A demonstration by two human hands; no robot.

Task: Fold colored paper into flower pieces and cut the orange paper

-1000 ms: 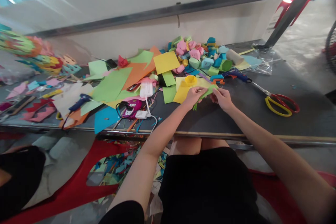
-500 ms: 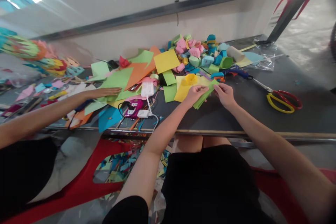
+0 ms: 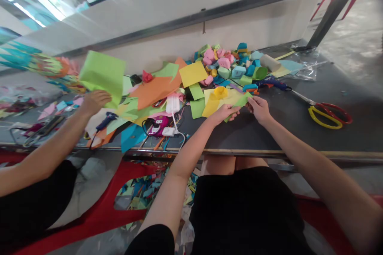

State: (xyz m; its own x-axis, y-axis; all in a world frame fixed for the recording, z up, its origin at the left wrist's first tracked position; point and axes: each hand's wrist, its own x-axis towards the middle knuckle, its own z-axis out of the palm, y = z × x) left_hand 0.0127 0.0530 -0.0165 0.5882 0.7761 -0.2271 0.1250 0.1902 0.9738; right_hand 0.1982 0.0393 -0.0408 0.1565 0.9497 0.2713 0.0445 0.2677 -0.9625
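Pinching a narrow piece of light-green paper point(image 3: 243, 99) just right of the frame's centre, the left hand point(image 3: 225, 112) grasps its lower end and the right hand point(image 3: 258, 108) its upper right tip. Just behind lies a yellow paper ring point(image 3: 220, 92) on yellow sheets point(image 3: 210, 106). Red-and-yellow-handled metal scissors point(image 3: 313, 106) rest at the frame's right; at left, a co-worker point(image 3: 56, 141) holds a large light-green sheet point(image 3: 105, 72).

Short black sleeve point(image 3: 154, 239), black clothing point(image 3: 245, 211), bare forearms point(image 3: 196, 141), bare fingers point(image 3: 254, 102)
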